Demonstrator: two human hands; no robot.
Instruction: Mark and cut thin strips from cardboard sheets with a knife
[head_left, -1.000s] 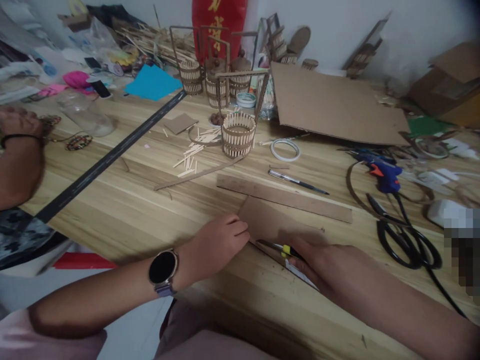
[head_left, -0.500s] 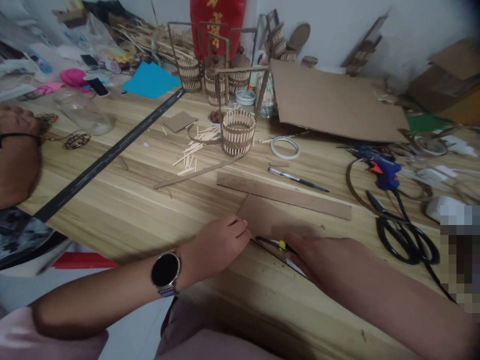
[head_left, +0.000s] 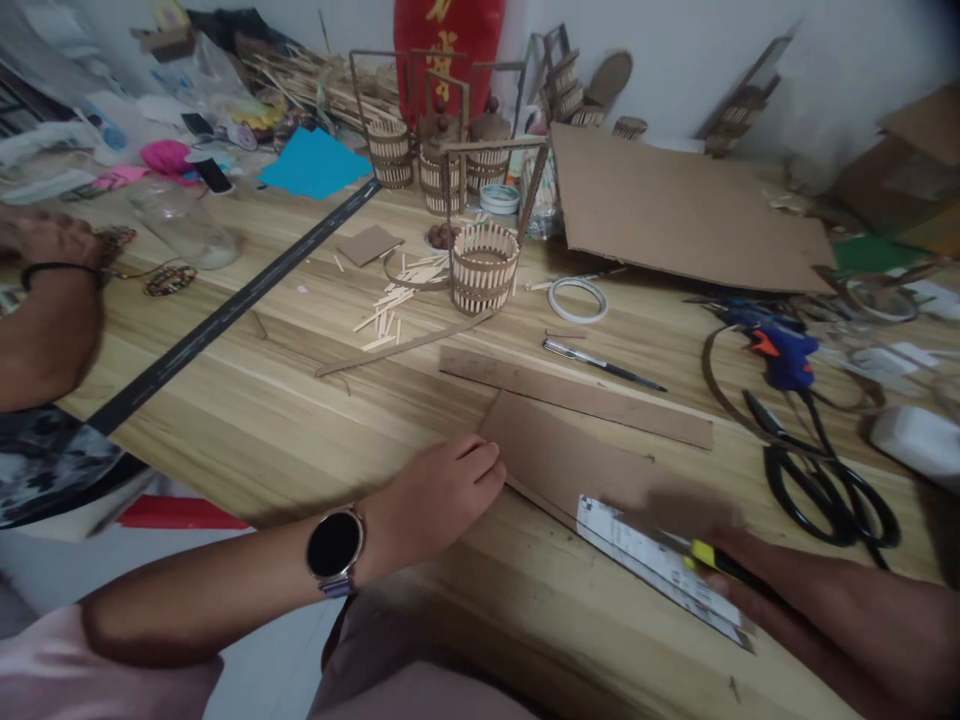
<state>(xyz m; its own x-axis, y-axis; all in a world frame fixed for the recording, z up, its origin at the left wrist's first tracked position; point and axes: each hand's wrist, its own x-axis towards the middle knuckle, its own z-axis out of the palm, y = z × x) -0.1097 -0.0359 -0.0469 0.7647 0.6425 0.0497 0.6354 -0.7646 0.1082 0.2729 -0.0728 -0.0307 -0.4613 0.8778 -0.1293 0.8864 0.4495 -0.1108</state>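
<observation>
**Cardboard piece (head_left: pixel 592 455) lies slantwise between left hand (head_left: pixel 454 490) and right hand (head_left: pixel 780 590)**

Here's the wide view: the wooden desk (head_left: pixel 337 440) fills most of the frame; a large cardboard sheet (head_left: pixel 690 210) sits at the upper right, and down from it, centre to lower right, is the cardboard piece everything turns on; its long axis slants from mid-frame down towards the lower right corner, with the left hand at its left end and the right hand by its lower right end; just above it lies a narrow cardboard strip (head_left: pixel 577 398), roughly along the same slant; a slatted basket (head_left: pixel 484 285) stands upright above centre, and black scissors (head_left: pixel 763 412) rest at the right, clear of the piece.

Now the hands; the left one has its fingers folded at the piece's left corner, though whether they pinch or merely press I cannot tell; the right one, a touch blurred, grasps a yellow-and-black knife (head_left: pixel 705 555), blade pointing left, back along the piece towards the left hand; below that blade, a white label (head_left: pixel 622 535) runs along the near edge; whether the tip touches it, I can't say; the right hand is plainly nearer the labelled end.
</observation>
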